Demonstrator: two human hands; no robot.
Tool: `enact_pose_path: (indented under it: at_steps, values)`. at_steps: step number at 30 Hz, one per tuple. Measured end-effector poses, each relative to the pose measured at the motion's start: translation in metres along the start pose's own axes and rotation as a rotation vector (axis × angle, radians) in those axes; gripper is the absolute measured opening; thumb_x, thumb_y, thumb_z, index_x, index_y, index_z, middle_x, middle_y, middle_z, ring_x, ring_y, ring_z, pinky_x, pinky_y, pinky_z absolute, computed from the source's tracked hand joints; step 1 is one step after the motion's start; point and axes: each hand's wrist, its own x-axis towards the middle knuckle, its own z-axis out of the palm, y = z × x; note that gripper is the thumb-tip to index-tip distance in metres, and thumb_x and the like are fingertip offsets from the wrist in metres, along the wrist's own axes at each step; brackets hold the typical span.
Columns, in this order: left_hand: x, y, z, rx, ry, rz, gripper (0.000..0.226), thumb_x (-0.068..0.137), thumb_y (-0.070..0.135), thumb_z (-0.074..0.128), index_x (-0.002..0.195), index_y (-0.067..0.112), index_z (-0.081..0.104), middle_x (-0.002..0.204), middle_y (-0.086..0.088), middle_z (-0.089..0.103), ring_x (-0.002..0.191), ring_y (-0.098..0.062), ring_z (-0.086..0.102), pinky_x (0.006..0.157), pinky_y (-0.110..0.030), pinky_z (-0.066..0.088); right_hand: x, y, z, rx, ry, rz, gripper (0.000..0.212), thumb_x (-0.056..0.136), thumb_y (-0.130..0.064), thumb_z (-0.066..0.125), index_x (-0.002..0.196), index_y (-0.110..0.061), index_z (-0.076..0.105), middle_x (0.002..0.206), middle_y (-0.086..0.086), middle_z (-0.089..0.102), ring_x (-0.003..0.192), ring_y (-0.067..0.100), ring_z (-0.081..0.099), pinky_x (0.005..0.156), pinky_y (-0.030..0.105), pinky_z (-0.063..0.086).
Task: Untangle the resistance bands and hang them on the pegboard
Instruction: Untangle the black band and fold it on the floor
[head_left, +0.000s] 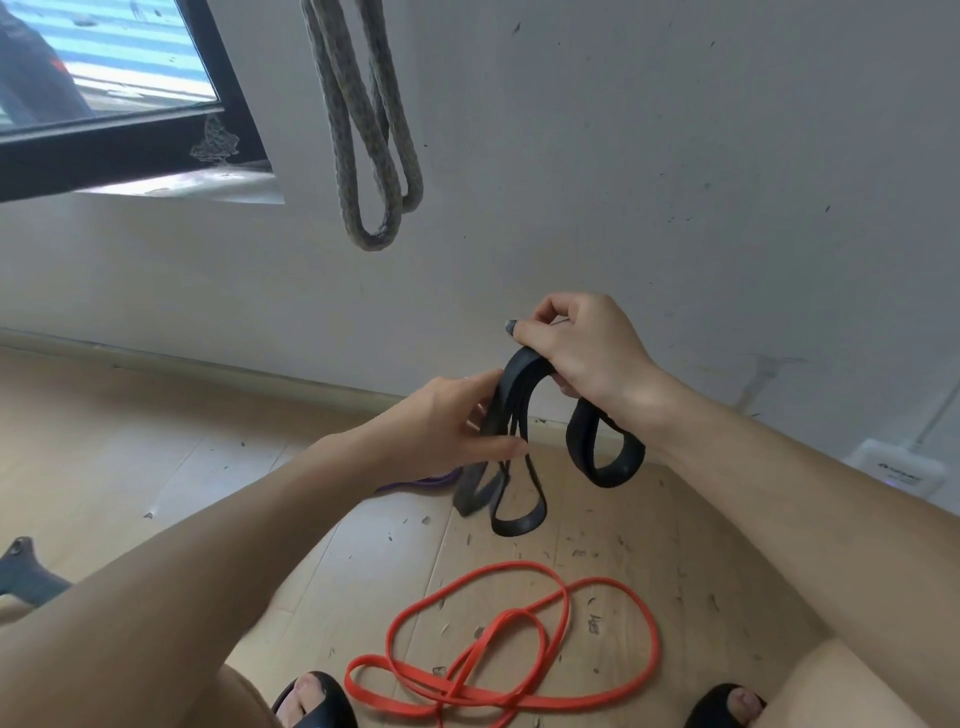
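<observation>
We start at the right hand (582, 353), clenched around the top of the black band (519, 441) — fingers curled over the bend, thumb and forefinger pinched above it. From that fist one loop droops to the right, below the wrist; several strands fall to the left. The left hand (447, 426) grasps those left strands just under the bend, thumb pressing across them, fingers wrapped behind. The band hangs in mid-air in front of the wall (675, 182), its lowest loops clear of the floor as far as we can tell.

Outward from the black band: below it, between our sandalled feet, the red band (498, 654) lies on the wooden floor (130, 441) in crossing loops — untouched, tangled. Behind the left hand a sliver of purple band (415, 484) shows on the floor, mostly hidden. Above and to the left of the black band a grey woven loop (363, 156) hangs down the wall; its hook is out of view, and we see no pegboard.

Our judgement: early to middle. One item may be hung, the black band is being sorted, red and purple remain.
</observation>
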Motion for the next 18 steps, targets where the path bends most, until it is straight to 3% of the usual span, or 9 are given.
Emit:
enact_pose_path:
  at_steps: [3, 7, 12, 18]
  values:
    - [-0.0015, 0.0042, 0.0033, -0.020, -0.010, -0.022, 0.046, 0.090, 0.037, 0.077, 0.127, 0.033, 0.050, 0.093, 0.016, 0.067, 0.085, -0.005, 0.070, 0.084, -0.021, 0.059, -0.0038, -0.0024, 0.0002, 0.096, -0.003, 0.051, 0.024, 0.095, -0.024, 0.068, 0.080, -0.008, 0.058, 0.056, 0.002, 0.046, 0.040, 0.010, 0.038, 0.040, 0.024, 0.030]
    - [0.0005, 0.0077, 0.0091, -0.003, -0.015, -0.056, 0.030, 0.093, 0.038, 0.073, 0.112, 0.031, 0.051, 0.097, 0.008, 0.068, 0.088, -0.014, 0.071, 0.088, -0.036, 0.061, -0.0084, -0.0061, 0.0024, 0.107, -0.023, 0.049, 0.024, 0.096, -0.027, 0.067, 0.082, -0.010, 0.060, 0.061, 0.004, 0.052, 0.042, 0.010, 0.042, 0.041, 0.025, 0.034]
    - [0.0008, 0.0061, 0.0103, -0.002, -0.020, -0.049, 0.021, 0.096, 0.034, 0.069, 0.109, 0.020, 0.060, 0.096, 0.002, 0.071, 0.087, -0.016, 0.069, 0.086, -0.040, 0.059, -0.0099, -0.0063, 0.0000, 0.119, -0.027, 0.056, 0.025, 0.096, -0.027, 0.068, 0.080, -0.009, 0.060, 0.059, 0.002, 0.050, 0.042, 0.011, 0.041, 0.041, 0.025, 0.032]
    - [0.0024, 0.0076, 0.0057, 0.062, -0.046, -0.066, 0.026, 0.098, 0.035, 0.066, 0.118, 0.019, 0.060, 0.095, 0.009, 0.069, 0.085, -0.010, 0.068, 0.082, -0.022, 0.054, -0.0096, -0.0058, -0.0031, 0.147, -0.032, 0.071, 0.027, 0.096, -0.027, 0.068, 0.078, -0.010, 0.058, 0.057, 0.001, 0.049, 0.043, 0.012, 0.040, 0.041, 0.025, 0.032]
